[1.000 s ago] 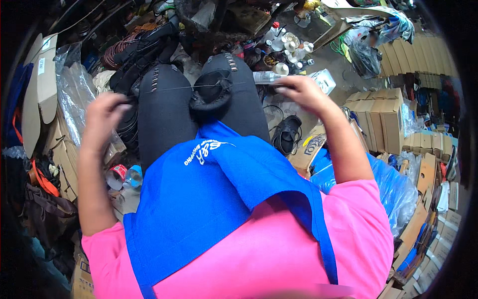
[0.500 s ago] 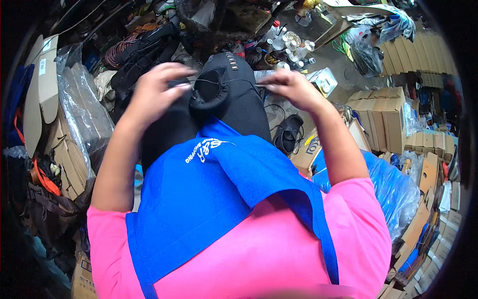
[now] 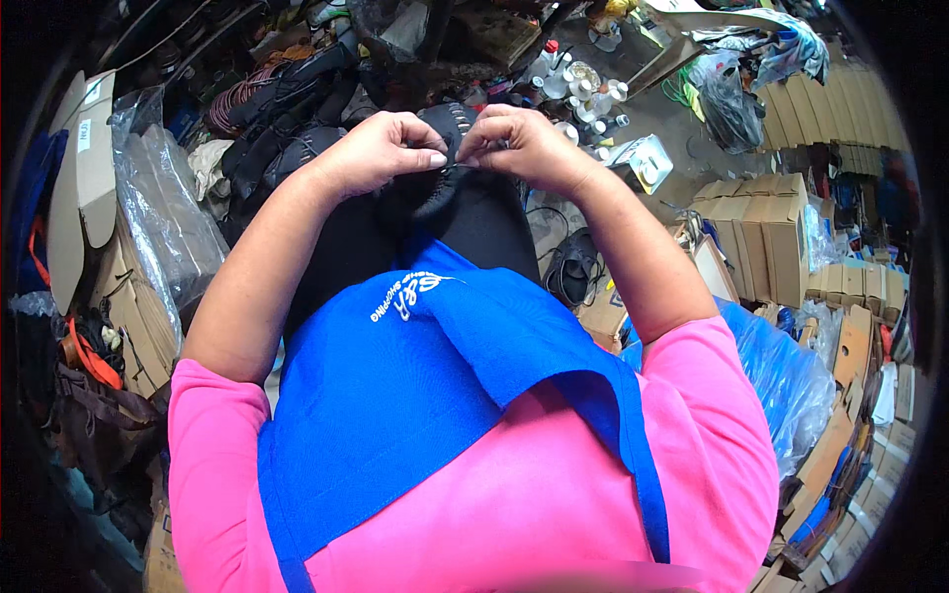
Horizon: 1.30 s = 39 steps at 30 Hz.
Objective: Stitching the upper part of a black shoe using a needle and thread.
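Observation:
A black shoe [image 3: 432,198] rests on my lap, its opening turned toward me, with a row of pale stitches or lace loops on its far part. Over it my two hands nearly meet. Thumb and fingers of my left hand [image 3: 388,150] are pinched at the shoe's upper. My right hand [image 3: 514,143] pinches close beside it, fingertips almost touching the left ones. The thin dark thread that they hold is barely visible now, and the fingers cover much of the shoe.
A blue apron [image 3: 395,425] covers my front. On the floor to the right lies another black shoe [image 3: 573,267]. White bottles [image 3: 583,94] stand ahead. Cardboard boxes [image 3: 761,232] are stacked at right, and plastic-wrapped cardboard [image 3: 163,198] leans at left.
Both hands have come inward from either side of the shoe and now meet above it. The thread stretched between them earlier is no longer drawn out.

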Each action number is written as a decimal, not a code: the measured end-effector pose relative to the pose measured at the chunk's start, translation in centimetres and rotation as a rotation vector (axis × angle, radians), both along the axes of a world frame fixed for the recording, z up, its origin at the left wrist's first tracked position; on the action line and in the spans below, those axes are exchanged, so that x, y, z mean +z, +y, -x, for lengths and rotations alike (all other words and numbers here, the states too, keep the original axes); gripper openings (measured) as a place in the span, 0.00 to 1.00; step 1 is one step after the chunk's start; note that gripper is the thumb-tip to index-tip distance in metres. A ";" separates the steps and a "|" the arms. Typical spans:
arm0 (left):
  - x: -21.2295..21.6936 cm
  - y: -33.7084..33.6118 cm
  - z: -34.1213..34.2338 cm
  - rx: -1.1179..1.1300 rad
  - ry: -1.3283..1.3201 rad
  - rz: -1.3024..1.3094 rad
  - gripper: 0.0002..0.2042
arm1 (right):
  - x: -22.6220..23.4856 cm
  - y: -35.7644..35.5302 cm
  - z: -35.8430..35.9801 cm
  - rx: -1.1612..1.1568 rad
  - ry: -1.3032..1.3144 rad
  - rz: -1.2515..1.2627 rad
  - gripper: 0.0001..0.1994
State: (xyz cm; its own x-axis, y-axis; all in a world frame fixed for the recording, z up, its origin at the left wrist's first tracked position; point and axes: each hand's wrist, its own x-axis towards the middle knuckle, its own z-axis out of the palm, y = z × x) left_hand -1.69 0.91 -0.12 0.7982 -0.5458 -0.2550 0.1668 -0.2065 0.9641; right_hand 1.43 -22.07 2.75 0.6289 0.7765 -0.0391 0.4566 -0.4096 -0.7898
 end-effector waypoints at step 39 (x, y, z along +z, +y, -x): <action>1.2 4.3 3.9 0.269 -0.587 -0.606 0.10 | 2.7 -16.1 -0.8 -0.324 0.778 -0.892 0.14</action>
